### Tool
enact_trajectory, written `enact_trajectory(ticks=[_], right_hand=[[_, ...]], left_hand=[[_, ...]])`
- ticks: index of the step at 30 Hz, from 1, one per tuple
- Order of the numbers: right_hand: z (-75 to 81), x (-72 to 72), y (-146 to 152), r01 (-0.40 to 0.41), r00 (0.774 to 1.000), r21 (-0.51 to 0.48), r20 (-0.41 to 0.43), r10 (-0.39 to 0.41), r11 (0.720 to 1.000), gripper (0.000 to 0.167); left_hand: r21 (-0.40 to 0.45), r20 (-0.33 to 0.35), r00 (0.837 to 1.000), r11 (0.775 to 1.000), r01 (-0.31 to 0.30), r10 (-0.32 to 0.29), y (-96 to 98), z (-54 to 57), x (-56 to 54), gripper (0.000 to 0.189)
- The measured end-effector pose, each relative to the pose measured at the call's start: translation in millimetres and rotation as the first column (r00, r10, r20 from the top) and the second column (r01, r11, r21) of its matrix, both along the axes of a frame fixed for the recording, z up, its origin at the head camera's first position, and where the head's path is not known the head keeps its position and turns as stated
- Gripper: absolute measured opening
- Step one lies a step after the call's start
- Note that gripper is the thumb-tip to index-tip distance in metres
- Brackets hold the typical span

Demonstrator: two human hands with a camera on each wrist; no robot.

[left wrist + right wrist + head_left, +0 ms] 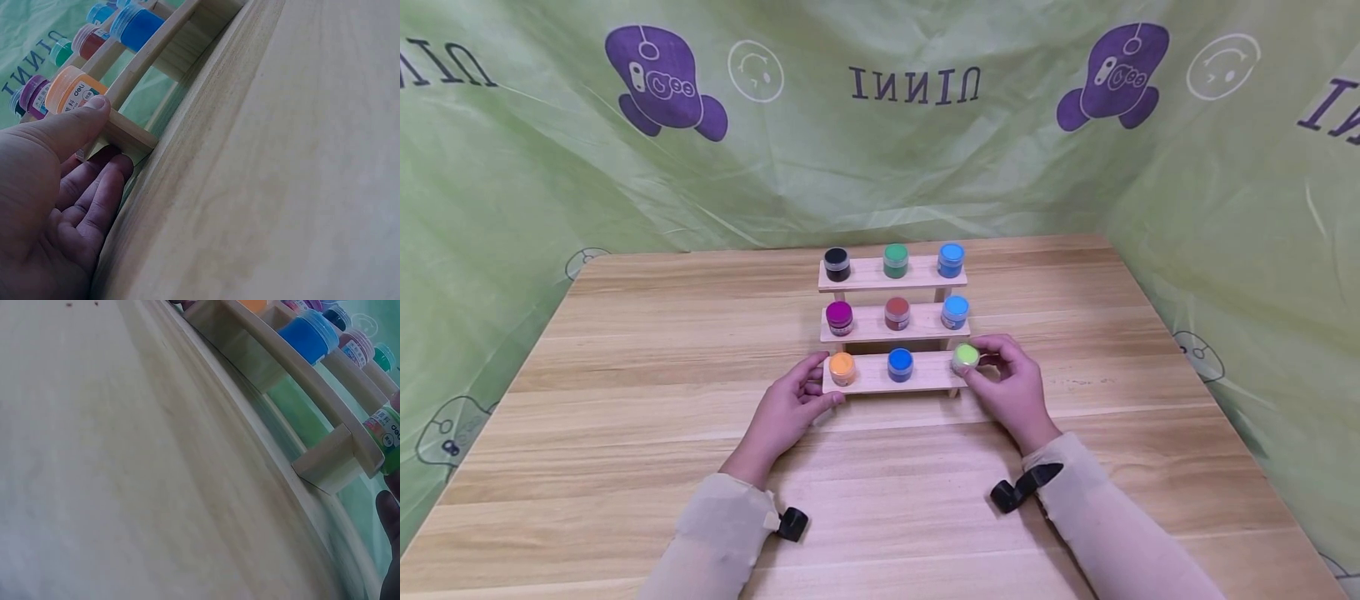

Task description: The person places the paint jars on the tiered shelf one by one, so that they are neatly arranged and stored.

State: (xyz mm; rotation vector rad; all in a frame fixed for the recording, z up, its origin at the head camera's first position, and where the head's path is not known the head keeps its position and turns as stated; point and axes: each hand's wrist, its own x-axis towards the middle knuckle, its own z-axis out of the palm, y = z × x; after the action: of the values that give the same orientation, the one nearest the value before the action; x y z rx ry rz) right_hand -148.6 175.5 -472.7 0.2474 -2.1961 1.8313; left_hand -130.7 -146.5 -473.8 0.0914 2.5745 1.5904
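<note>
A three-step wooden rack (871,375) bears several small paint jars. My left hand (784,414) grips the left end of its bottom step, thumb at the front beside the orange paint jar (842,368). In the left wrist view the other fingers (103,194) curl below the step's end. At the right end of that step, my right hand (1017,390) pinches a light green paint jar (966,357) between thumb and fingers. The right wrist view catches this hand only at its edge. Between the two, a dark blue paint jar (900,364) stands mid-step.
The middle step holds purple (839,317), brown (897,313) and light blue (955,312) jars. On the top step stand black (837,264), green (896,260) and blue (951,260) jars. A green printed curtain (880,167) surrounds the wooden table (662,333).
</note>
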Motion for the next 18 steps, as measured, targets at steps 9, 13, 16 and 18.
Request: enact_trajectory(ticks=[9,13,16,18], right_hand=[[24.4,12.0,-9,-0.018,1.000,0.045,0.001,0.018,0.999,0.036],[26.4,12.8,-10,-0.035,0.999,0.043,-0.008,0.036,0.998,0.036],[24.7,12.1,-10,-0.047,0.999,0.029,-0.011,0.047,0.998,0.036],[23.7,11.9,-10,-0.049,0.999,0.025,-0.011,0.049,0.998,0.037]], left_hand=[[0.005,0.001,1.000,1.000,0.004,-0.004,-0.4,-0.6,0.0,0.069],[0.016,0.000,1.000,1.000,0.007,-0.007,-0.2,0.3,0.0,0.068],[0.021,-0.003,1.000,1.000,0.010,-0.010,-0.1,0.4,0.1,0.069],[0.023,-0.004,1.000,1.000,0.011,-0.011,-0.2,-0.1,0.3,0.069]])
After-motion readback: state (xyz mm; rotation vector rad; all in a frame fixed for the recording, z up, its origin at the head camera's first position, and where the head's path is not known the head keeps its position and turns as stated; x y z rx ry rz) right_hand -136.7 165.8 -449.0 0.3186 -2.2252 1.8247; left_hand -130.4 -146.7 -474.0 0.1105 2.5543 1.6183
